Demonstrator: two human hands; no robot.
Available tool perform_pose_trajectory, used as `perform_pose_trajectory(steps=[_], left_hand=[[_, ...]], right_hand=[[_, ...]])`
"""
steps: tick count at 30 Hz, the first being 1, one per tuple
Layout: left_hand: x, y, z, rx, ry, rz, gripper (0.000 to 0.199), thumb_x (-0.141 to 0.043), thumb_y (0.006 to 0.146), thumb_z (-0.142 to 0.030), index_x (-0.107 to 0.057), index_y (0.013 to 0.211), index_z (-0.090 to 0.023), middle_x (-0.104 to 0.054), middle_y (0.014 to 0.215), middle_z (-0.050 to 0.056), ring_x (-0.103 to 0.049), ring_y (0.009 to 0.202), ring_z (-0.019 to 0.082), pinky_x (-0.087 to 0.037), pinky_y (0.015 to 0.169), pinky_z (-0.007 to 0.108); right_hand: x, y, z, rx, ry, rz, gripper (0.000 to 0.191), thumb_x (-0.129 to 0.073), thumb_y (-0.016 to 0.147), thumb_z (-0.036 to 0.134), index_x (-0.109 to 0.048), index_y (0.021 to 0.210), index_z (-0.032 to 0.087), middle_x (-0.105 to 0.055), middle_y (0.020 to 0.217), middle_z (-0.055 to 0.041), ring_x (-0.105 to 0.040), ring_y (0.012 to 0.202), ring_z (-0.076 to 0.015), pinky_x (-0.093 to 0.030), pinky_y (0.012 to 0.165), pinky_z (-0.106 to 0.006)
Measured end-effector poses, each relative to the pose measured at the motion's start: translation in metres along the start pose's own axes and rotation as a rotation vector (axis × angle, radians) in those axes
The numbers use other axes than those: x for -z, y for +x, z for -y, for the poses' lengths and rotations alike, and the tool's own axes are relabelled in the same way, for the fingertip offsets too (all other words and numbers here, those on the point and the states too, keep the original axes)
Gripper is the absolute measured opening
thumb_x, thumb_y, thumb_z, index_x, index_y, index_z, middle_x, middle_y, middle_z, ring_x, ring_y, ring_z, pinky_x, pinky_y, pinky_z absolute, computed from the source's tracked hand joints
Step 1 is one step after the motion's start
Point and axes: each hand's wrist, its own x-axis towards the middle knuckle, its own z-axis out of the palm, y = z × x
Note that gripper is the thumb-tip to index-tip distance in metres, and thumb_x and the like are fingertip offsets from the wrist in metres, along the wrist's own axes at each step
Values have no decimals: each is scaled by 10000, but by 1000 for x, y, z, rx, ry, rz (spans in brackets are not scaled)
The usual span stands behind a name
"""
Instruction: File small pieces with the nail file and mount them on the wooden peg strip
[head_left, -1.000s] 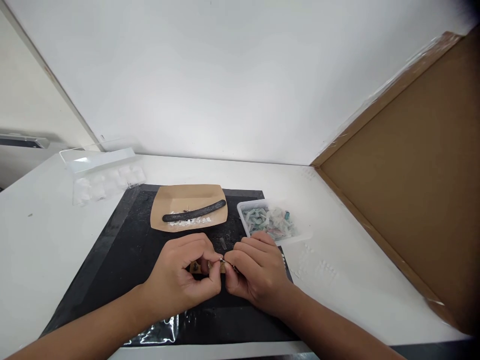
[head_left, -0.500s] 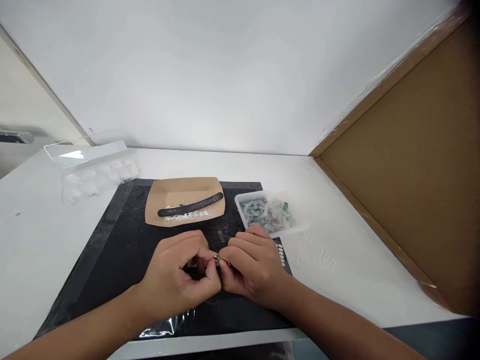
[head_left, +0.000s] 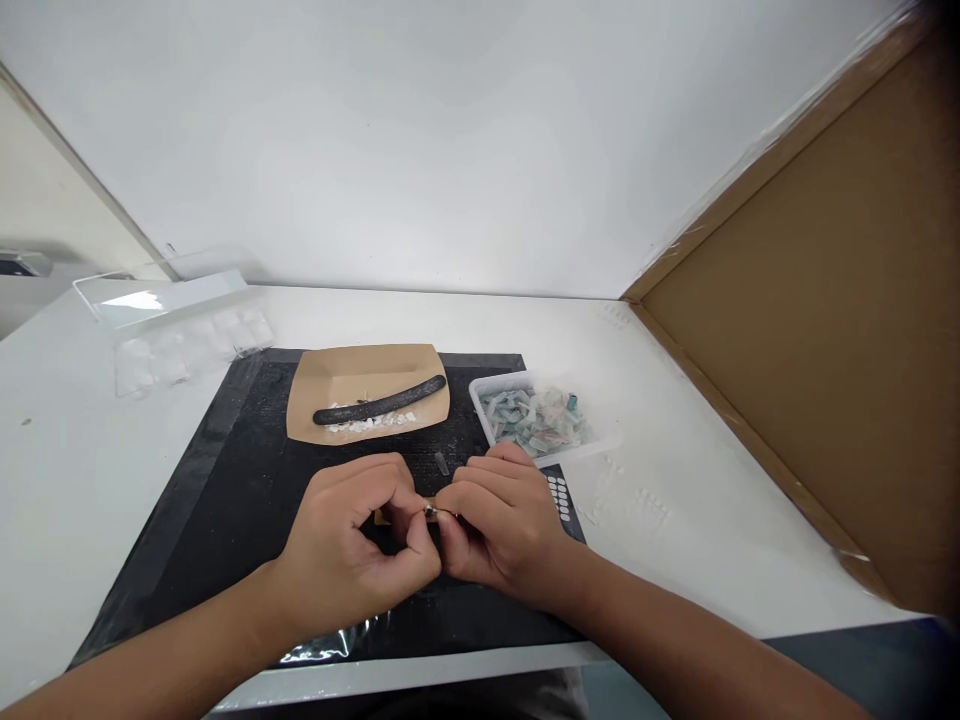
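Close together over the black mat [head_left: 217, 540], both hands have their fingertips pinched. Between them shows a tiny shiny piece [head_left: 430, 511], too small to name. My left hand [head_left: 360, 545] is closed, its thumb and forefinger gripping at the piece's left side. My right hand [head_left: 502, 520] is closed too, thumb against forefinger at the right side of it. A tan strip [head_left: 381, 517] lies behind the fingertips, mostly covered by them. Just beyond the hands, a small clear sliver [head_left: 442, 463], shaped like a nail tip, rests on the mat.
A brown paper tray [head_left: 307, 395] holds a curved black nail file [head_left: 379, 402] and white chips. To its right stands a white plastic box [head_left: 481, 408] of greenish translucent scraps. White oval stickers [head_left: 559, 497] lie beside my right hand. A clear case [head_left: 180, 335] sits far left.
The view has shifted slightly, so the tray and box sit a little higher. Both hands keep their pinch, and more of the tan strip shows between the fingertips.
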Motion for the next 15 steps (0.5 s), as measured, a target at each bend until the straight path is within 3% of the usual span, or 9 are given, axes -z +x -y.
perform_pose_trajectory(steps=[15], left_hand=[[3,2,1,97,-182,52,160,-651,763,-18,-647,719,-172,-591,617,-31,-533,558,89,-422,535,219]], right_hand=[[0,0,2,-126,197,-9,179,-503,960,187,-588,804,206,-561,613,57,-494,562,-105,-285,651,-317]])
